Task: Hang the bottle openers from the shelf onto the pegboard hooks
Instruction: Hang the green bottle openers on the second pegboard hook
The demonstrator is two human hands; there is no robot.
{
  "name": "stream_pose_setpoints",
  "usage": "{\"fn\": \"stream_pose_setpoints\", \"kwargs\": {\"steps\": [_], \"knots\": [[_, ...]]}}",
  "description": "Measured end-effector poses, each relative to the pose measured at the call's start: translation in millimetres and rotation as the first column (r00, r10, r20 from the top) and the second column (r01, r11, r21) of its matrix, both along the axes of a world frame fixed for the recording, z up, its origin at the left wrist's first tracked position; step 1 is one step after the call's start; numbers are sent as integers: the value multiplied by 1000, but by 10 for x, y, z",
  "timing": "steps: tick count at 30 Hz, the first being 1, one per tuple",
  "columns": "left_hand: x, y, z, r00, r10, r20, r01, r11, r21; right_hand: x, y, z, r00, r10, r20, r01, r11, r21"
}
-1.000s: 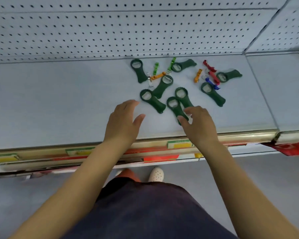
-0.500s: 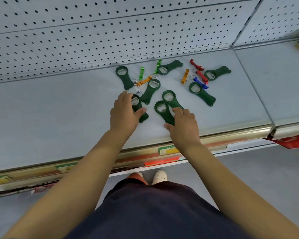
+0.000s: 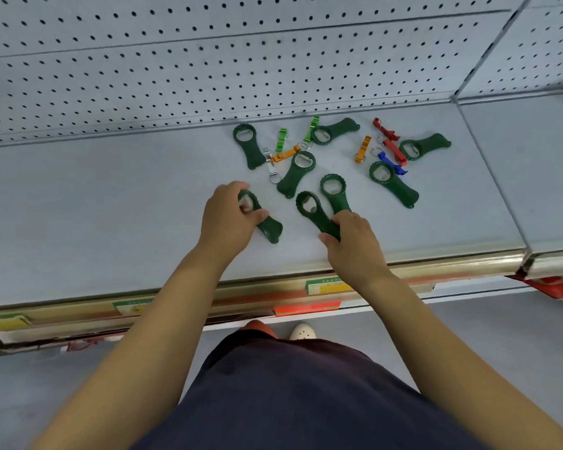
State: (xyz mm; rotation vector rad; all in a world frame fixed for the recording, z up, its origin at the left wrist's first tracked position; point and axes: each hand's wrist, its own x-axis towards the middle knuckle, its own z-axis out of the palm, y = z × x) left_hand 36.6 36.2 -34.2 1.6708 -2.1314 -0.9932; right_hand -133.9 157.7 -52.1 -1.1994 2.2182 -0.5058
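Several dark green bottle openers lie scattered on the pale shelf (image 3: 111, 203). My left hand (image 3: 228, 219) pinches the ring end of one green opener (image 3: 267, 227), fingers curled over its hole. My right hand (image 3: 351, 238) grips the handle of another green opener (image 3: 309, 209), which lies beside a third (image 3: 333, 193). More green openers (image 3: 294, 173) sit further back. Small keychain openers in light green (image 3: 280, 139), orange (image 3: 362, 149), red (image 3: 391, 146) and blue (image 3: 391, 164) lie among them. The white pegboard (image 3: 208, 66) rises behind the shelf; no hooks show.
The shelf's front edge carries a metal price rail (image 3: 435, 271) with green and yellow labels. A second shelf section (image 3: 526, 164) adjoins on the right. Below are the grey floor, my dark clothing and a white shoe (image 3: 302, 331).
Both hands have moved forward onto the openers. The left hand's fingers have curled round one opener's ring end, and the right hand has closed on another's handle.
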Motion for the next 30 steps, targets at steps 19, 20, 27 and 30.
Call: {"fn": "stream_pose_setpoints", "kwargs": {"steps": [19, 20, 27, 30], "knots": [[2330, 52, 774, 604, 540, -586, -497, 830, 253, 1922, -550, 815, 896, 269, 352, -156, 936, -316], [2476, 13, 824, 606, 529, -594, -498, 834, 236, 2090, -594, 846, 884, 263, 387, -140, 938, -318], [3584, -385, 1244, 600, 429, -675, -481, 868, 124, 3302, -889, 1176, 799, 295, 524, -68, 911, -408], [3956, -590, 1420, 596, 346, -724, -459, 887, 45, 3676, -999, 1322, 778, 315, 544, -50, 894, -446]]}}
